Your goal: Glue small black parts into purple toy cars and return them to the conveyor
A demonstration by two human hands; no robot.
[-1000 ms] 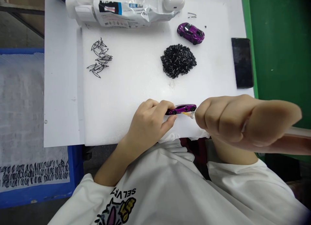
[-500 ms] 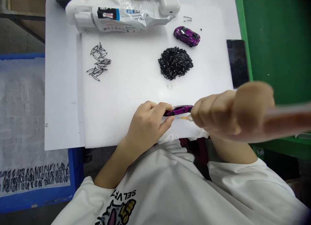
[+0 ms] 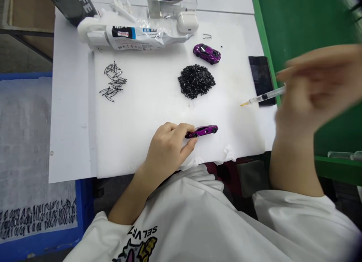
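Observation:
Near the front edge of the white foam board (image 3: 141, 114), my left hand (image 3: 168, 147) pinches the left end of a purple toy car (image 3: 205, 131) between thumb and fingers. My right hand (image 3: 313, 88), blurred, is raised at the right with its fingers closed round a thin clear syringe (image 3: 267, 96) that has an orange tip pointing left. A second purple car (image 3: 207, 53) rests farther back, just behind a heap of small black pieces (image 3: 196, 81). Thin black outline-shaped parts (image 3: 113, 82) lie at the board's left.
Along the back are a white tube (image 3: 135, 37), a white earphone case (image 3: 187, 22), a clear box (image 3: 172, 7) and a dark bottle (image 3: 72, 5). A phone (image 3: 261, 77) lies at the right. A blue crate (image 3: 85, 201) is at the lower left.
My right hand has moved away from the held car, up and to the right, taking the syringe along. My left hand still grips the car. The view has shifted slightly.

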